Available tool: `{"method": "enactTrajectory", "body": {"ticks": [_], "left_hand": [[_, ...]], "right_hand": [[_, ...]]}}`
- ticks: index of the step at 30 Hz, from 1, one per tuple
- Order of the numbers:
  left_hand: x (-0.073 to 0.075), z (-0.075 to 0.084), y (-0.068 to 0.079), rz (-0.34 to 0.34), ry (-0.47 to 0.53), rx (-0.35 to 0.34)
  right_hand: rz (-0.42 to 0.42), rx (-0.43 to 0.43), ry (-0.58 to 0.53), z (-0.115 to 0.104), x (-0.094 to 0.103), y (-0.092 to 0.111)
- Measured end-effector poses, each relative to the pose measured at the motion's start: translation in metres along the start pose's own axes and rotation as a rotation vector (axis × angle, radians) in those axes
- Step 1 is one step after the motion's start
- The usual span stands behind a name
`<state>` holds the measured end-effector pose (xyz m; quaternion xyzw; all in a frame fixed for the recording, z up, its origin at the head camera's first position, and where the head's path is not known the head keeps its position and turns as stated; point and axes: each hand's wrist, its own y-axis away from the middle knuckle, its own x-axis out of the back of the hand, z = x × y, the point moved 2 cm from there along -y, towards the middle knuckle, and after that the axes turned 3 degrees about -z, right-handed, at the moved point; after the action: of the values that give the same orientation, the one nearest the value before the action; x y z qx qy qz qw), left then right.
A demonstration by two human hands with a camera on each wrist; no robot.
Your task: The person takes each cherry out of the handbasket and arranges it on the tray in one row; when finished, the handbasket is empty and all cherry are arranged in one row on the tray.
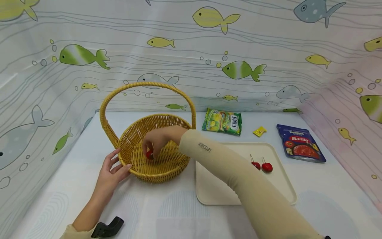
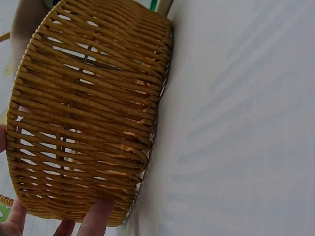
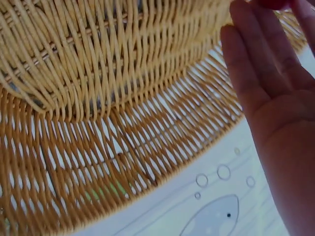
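Observation:
A round wicker basket [image 1: 161, 177] with a tall arched handle stands on the left of the table. My left hand [image 1: 111, 172] grips its near left rim, thumb over the edge and fingers along the outer side; in the left wrist view the fingers [image 2: 96, 219] lie against the weave. Inside the basket, my right hand [image 1: 158, 139] pinches a red cherry [image 1: 150, 154] low over the woven bottom. The right wrist view catches only a sliver of the cherry [image 3: 273, 3] at its top edge, by the fingertips. Two more cherries [image 1: 267, 167] with stems lie on the cream tray [image 1: 215, 199].
My right forearm crosses over the tray and hides part of it. Behind the tray lie a green snack bag [image 1: 222, 121] and a small yellow packet [image 1: 259, 131]. A blue Barilla pouch [image 1: 301, 143] lies to the right. A fish-patterned curtain [image 1: 185, 59] encloses the table.

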<state>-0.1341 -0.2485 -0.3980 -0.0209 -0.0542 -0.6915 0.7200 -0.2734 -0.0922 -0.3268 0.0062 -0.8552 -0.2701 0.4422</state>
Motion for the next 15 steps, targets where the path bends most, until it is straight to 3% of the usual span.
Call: {"method": "enactTrajectory", "body": {"ticks": [5, 15], "left_hand": [[0.001, -0.001, -0.001, -0.002, -0.004, 0.009], [0.001, -0.002, -0.001, -0.002, 0.013, 0.002]], "right_hand": [[0.099, 0.058, -0.041, -0.002, 0.004, 0.019], [0.308, 0.212, 0.023, -0.007, 0.002, 0.069]]}}
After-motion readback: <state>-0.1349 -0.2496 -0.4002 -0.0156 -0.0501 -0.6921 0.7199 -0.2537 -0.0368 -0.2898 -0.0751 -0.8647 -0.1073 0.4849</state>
